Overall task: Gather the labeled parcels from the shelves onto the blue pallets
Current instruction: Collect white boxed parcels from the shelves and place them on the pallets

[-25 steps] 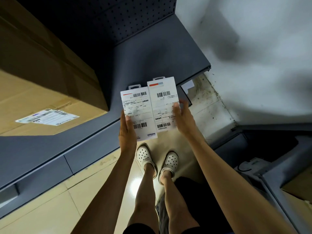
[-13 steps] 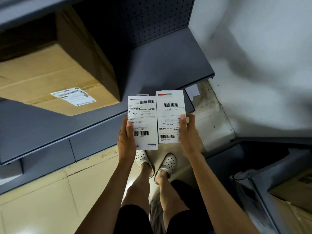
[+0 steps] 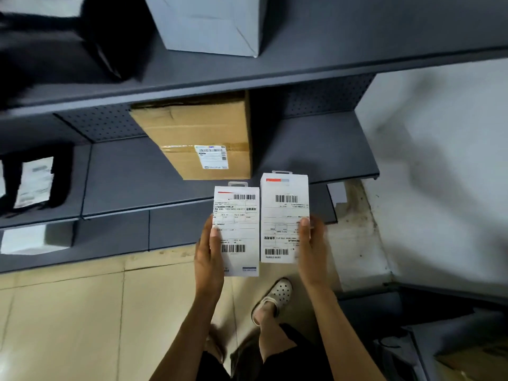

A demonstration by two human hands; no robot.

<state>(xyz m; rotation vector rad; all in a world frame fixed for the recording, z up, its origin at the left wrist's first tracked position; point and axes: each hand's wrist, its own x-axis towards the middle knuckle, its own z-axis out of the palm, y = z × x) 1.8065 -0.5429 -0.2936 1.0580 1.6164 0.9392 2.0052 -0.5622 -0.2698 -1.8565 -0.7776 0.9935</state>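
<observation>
I hold two flat white labeled parcels side by side in front of the grey shelves. My left hand (image 3: 209,253) grips the left white parcel (image 3: 238,224) by its left edge. My right hand (image 3: 312,243) grips the right white parcel (image 3: 284,213) by its right edge; it sits a little higher than the other. Both show barcodes and have a hang tab on top. A brown cardboard box (image 3: 203,133) with a shipping label stands on the middle shelf (image 3: 316,149) behind them. No blue pallet is in view.
A white box (image 3: 211,23) rests on the upper shelf (image 3: 330,56). A black bag with a white label (image 3: 35,180) lies on the middle shelf at left. A white item (image 3: 30,239) sits on the lowest level. Beige tiled floor (image 3: 82,312) lies below, another grey rack (image 3: 439,334) at lower right.
The view has tilted up and drawn back: upper shelves, the white box and the black bag have come into sight. Both hands still hold the two parcels, now slightly apart.
</observation>
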